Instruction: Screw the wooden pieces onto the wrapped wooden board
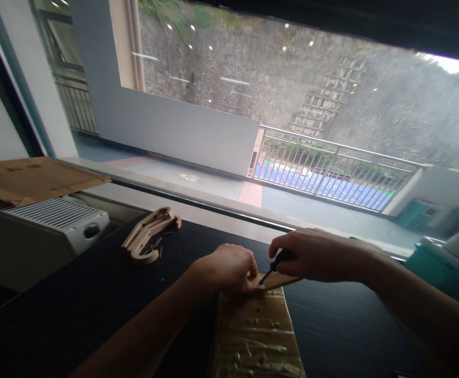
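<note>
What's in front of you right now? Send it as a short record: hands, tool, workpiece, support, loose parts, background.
left hand: left hand, fingers on one end of the wooden piece
right hand: right hand, gripping the screwdriver
tool: black-handled, tilted, tip down at the wooden piece
support: tape-covered block beneath the wooden piece
loose parts: hook-shaped wooden pieces, with thin fasteners, apparently screws, beside them
surface: black table
background: metal railing beyond the window

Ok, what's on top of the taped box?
On the far end of the taped box is a wooden piece, held by the left hand, with a screwdriver in the right hand against it. The box's surface beneath is hidden.
</note>
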`<control>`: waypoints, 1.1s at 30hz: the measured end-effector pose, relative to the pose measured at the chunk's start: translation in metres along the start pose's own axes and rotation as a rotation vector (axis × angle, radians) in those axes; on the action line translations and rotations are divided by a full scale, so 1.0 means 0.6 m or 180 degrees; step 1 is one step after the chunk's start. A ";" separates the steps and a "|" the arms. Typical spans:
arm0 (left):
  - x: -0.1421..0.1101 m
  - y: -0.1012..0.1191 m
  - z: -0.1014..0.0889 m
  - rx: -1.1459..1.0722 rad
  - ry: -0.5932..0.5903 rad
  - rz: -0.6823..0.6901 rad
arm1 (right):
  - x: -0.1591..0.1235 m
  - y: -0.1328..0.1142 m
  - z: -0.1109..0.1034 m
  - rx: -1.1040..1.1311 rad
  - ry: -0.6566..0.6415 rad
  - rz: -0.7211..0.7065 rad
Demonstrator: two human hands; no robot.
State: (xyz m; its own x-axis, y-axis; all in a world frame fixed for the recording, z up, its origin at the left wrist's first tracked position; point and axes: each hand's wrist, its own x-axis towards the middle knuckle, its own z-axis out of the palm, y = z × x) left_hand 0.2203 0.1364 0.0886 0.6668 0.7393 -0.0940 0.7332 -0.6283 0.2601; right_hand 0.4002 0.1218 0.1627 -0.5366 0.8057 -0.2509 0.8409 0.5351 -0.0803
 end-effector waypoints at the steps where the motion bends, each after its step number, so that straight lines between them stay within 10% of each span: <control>1: 0.000 0.000 0.000 -0.0011 -0.0001 0.0012 | 0.000 -0.001 -0.002 -0.0035 -0.0004 -0.0011; 33: 0.000 -0.002 0.004 -0.0079 0.0058 0.0068 | 0.008 -0.007 -0.011 -0.0146 -0.0085 -0.0096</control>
State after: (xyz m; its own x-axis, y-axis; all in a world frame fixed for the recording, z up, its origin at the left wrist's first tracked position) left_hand 0.2198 0.1369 0.0859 0.6795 0.7303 -0.0707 0.7152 -0.6378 0.2857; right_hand 0.3937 0.1251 0.1684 -0.5591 0.7823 -0.2747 0.8200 0.5706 -0.0440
